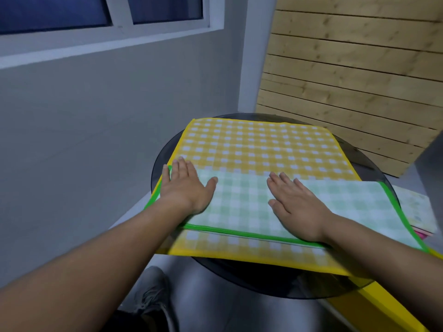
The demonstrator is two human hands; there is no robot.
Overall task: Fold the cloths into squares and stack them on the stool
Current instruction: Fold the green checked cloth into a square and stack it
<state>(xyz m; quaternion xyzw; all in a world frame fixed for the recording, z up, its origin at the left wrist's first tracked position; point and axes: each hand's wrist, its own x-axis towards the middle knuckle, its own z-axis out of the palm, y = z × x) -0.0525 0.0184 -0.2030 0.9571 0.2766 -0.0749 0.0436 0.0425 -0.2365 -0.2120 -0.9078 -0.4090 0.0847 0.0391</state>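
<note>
Cloths of two colours lie on the round dark glass table point(165, 149): a yellow checked cloth point(259, 147) spread open and flat, and on its near half a green checked cloth point(242, 202). The green one looks folded once, since its far edge has no green border and reads as a crease, leaving a long strip and not yet a square. The left hand point(185, 185) presses flat on the strip's left end and the right hand point(294, 202) presses right of its middle. Both palms are down with fingers straight, well apart from each other, gripping nothing. Just past the table's right edge a small pile of folded cloths point(416, 212), pale on top with a pink edge below, suggests some are already done; what it rests on is hidden, so I cannot tell whether that is the stool. By my reading the green cloth needs at least one more fold and a move to the pile, and the yellow one is not yet started.
</note>
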